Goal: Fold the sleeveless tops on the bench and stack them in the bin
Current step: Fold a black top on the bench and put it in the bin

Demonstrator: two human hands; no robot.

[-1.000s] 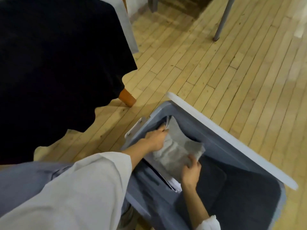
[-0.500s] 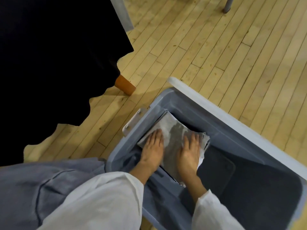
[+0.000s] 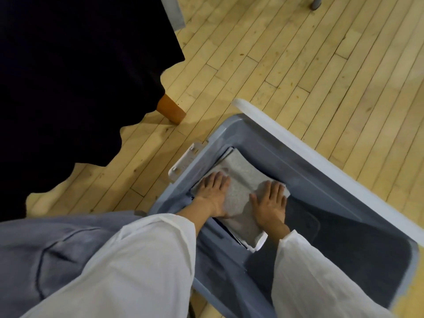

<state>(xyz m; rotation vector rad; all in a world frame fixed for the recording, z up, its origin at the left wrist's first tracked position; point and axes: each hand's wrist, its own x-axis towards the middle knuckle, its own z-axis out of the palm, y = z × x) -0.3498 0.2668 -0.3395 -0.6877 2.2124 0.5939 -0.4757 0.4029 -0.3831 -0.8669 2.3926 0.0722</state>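
Hands [image 3: 214,193] [image 3: 270,203] now flat on heathered top [image 3: 243,175]

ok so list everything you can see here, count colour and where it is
bin: 1, grey-blue with a white rim, on the floor at centre right
latch: 1, white, on the bin's left end
top: 1, light grey, folded, in the bin's left end
edges under the top: count unclear, white and dark
dark layer: 1, charcoal, bin bottom, right of the top
black cloth: 1, draped at upper left
wooden leg: 1, orange-brown, below the cloth's edge
metal leg: 1, grey, top right
floor: pale wood boards
grey fabric: 1, blue-grey, lower left
sleeves: 2, white
left hand: flat on the top
right hand: flat on the top
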